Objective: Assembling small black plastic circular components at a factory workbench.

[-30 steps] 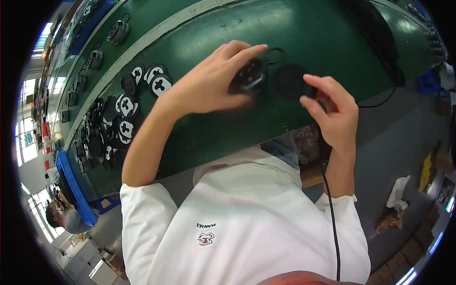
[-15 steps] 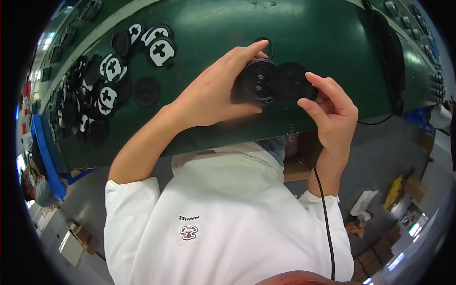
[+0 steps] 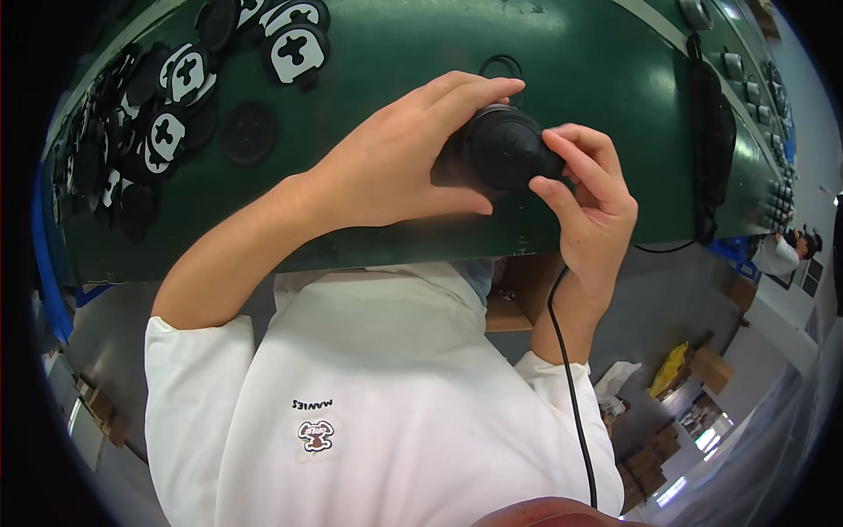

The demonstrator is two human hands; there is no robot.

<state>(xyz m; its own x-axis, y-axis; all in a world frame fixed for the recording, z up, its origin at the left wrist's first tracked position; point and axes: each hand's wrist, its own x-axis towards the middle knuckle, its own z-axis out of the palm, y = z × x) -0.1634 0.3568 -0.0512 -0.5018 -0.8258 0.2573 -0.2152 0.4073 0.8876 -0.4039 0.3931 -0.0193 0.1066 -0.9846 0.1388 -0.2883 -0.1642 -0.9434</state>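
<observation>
My right hand [image 3: 590, 198] pinches the right edge of a round black cover [image 3: 509, 151] between thumb and fingers. The cover lies over a round dark housing [image 3: 455, 162], hiding most of its face, so I cannot tell whether it is seated. My left hand [image 3: 391, 167] curves around the housing from the left, its thumb on the near side and its fingers on the far side. A thin black loop [image 3: 502, 63] shows just beyond the left fingertips. Left of that hand, a loose black disc [image 3: 248, 133] lies flat on the green table [image 3: 421, 44].
A pile of black discs, several with white cut-out faces [image 3: 297, 54], covers the table's left side. A long black bag-like thing [image 3: 713, 132] lies at the right. A dark cable [image 3: 575, 395] runs down along my right forearm. Metal rings [image 3: 733, 66] stand far right.
My right hand has brought the black cover leftward over the housing, covering the face with screws that showed before. The whole view has shifted a little.
</observation>
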